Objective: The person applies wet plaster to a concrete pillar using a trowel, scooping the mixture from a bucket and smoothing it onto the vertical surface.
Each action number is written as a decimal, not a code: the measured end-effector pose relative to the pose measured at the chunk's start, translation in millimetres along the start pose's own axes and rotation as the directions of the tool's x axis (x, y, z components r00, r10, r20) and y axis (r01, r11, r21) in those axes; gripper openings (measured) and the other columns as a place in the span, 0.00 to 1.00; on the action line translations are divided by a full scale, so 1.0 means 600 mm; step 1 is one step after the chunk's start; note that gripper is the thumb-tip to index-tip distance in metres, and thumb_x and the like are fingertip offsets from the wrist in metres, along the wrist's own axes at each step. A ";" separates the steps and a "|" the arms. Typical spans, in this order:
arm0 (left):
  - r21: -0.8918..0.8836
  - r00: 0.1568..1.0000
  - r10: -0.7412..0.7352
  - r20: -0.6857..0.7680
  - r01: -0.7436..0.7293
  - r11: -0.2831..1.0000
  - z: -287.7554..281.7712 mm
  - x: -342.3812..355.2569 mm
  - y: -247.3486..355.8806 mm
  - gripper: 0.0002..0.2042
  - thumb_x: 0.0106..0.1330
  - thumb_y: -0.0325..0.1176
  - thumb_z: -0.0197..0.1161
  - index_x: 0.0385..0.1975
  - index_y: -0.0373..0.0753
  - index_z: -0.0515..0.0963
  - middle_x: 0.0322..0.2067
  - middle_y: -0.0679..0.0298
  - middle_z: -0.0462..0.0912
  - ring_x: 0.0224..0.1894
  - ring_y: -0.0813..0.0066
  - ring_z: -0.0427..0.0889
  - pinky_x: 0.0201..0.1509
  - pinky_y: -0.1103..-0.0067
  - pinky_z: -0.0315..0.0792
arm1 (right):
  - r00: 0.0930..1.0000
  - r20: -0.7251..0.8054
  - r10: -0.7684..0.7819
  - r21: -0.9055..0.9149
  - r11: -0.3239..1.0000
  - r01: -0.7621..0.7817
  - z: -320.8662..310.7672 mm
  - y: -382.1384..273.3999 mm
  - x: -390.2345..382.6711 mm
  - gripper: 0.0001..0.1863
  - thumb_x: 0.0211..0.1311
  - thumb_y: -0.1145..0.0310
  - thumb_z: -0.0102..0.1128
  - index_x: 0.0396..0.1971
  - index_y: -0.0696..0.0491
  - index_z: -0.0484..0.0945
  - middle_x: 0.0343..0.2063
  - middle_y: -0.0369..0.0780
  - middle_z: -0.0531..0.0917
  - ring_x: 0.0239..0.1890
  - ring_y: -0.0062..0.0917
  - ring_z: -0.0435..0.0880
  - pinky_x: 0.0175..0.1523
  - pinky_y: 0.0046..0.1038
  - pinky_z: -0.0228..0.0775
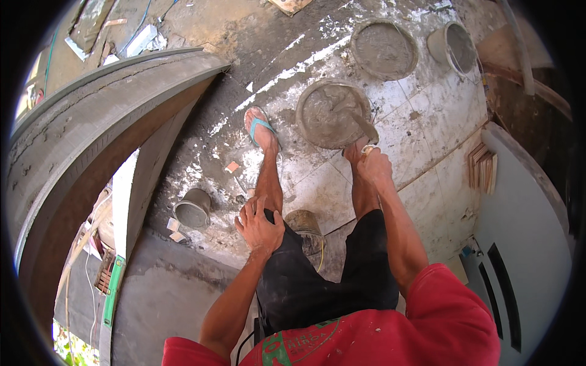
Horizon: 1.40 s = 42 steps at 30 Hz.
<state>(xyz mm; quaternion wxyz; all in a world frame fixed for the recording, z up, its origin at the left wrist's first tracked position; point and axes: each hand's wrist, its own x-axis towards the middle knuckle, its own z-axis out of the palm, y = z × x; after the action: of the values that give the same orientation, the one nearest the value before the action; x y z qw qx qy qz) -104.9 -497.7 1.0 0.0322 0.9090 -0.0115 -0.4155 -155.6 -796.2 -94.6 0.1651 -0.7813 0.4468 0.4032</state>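
My right hand (pixel 375 166) is closed on the handle of a trowel (pixel 364 125), whose grey, mortar-coated blade dips into a round tub of wet mortar (pixel 326 116) beside my right foot. My left hand (pixel 259 227) rests on my left knee with its fingers apart and nothing in them. Between my legs, partly hidden by them, stands a dirty yellowish bucket (pixel 304 221).
Two more mortar containers (pixel 384 49) (pixel 452 49) stand ahead right. A small bucket (pixel 192 208) sits left. A concrete ledge (pixel 104 104) with a green level (pixel 115 290) runs along the left. Stacked tiles (pixel 481 166) lean by a grey panel (pixel 522 219) at right.
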 end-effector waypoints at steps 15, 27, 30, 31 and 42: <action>0.024 1.000 -0.025 -0.018 0.025 0.999 -0.004 -0.001 -0.029 0.27 0.55 0.42 0.62 0.58 0.50 0.71 0.58 0.65 0.67 0.65 0.59 0.62 0.69 0.48 0.49 | 0.936 0.339 -0.096 0.062 0.995 0.080 0.089 -0.061 0.051 0.16 0.54 0.65 0.57 0.35 0.62 0.81 0.39 0.53 0.84 0.43 0.46 0.83 0.45 0.39 0.77; -0.021 0.999 0.034 -0.002 -0.034 0.999 0.000 0.012 0.014 0.28 0.54 0.41 0.63 0.58 0.49 0.71 0.59 0.63 0.67 0.66 0.59 0.62 0.69 0.49 0.49 | 0.955 0.171 -0.241 -0.057 0.965 0.254 0.021 -0.040 0.106 0.16 0.57 0.63 0.56 0.35 0.60 0.82 0.39 0.57 0.82 0.46 0.50 0.82 0.51 0.44 0.75; -0.014 1.000 0.000 0.006 0.000 1.000 -0.004 0.004 0.000 0.27 0.55 0.41 0.63 0.58 0.49 0.71 0.59 0.63 0.67 0.66 0.59 0.61 0.69 0.48 0.48 | 0.973 0.146 -0.181 0.031 0.983 0.179 0.049 -0.022 0.020 0.18 0.57 0.59 0.55 0.37 0.59 0.81 0.37 0.60 0.82 0.45 0.53 0.82 0.51 0.47 0.74; -0.024 1.000 -0.006 0.010 0.006 1.000 -0.005 0.004 0.001 0.27 0.55 0.41 0.62 0.58 0.48 0.71 0.59 0.63 0.67 0.66 0.59 0.61 0.69 0.48 0.48 | 0.992 0.116 -0.050 0.079 0.996 0.041 0.036 -0.013 -0.003 0.19 0.59 0.57 0.53 0.37 0.59 0.80 0.37 0.60 0.82 0.45 0.54 0.81 0.52 0.48 0.74; 0.029 0.999 0.010 0.034 -0.011 1.000 -0.011 0.007 0.015 0.27 0.55 0.41 0.63 0.59 0.48 0.70 0.59 0.62 0.67 0.66 0.57 0.60 0.70 0.49 0.47 | 0.953 0.299 -0.038 0.189 0.982 -0.020 0.106 0.099 0.117 0.29 0.60 0.46 0.53 0.39 0.61 0.80 0.36 0.58 0.83 0.45 0.52 0.82 0.51 0.44 0.74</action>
<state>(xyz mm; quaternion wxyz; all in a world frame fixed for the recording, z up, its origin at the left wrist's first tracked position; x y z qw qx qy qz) -97.2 -506.6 2.4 0.0207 0.9021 -0.0230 -0.4303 -216.4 -828.8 -182.4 0.3068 -0.6935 0.4491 0.4726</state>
